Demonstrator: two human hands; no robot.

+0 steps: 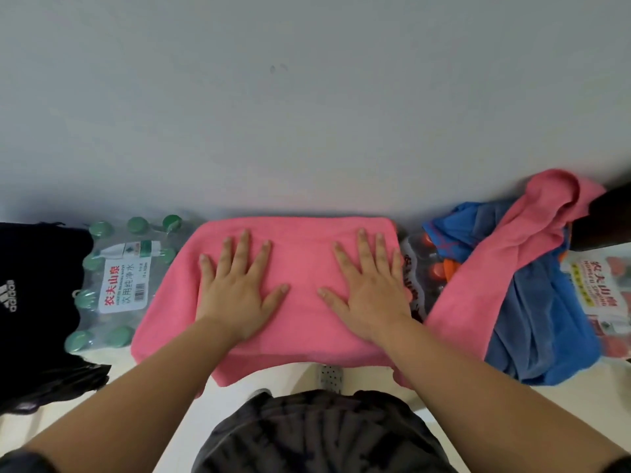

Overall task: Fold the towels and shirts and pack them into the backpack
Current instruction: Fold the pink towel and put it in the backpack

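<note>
Pink towel (300,261) under left grip (239,295), right grip (372,291): palms flat, holding nothing; backpack (34,254) left.

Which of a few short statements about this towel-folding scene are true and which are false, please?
1. The left hand and right hand both lie flat on the spread pink towel. True.
2. The black backpack is at the person's right. False: it is at the left.
3. A second pink towel is draped over blue clothing at the right. True.
4. The bottles beside the backpack have red caps. False: their caps are green.
</note>
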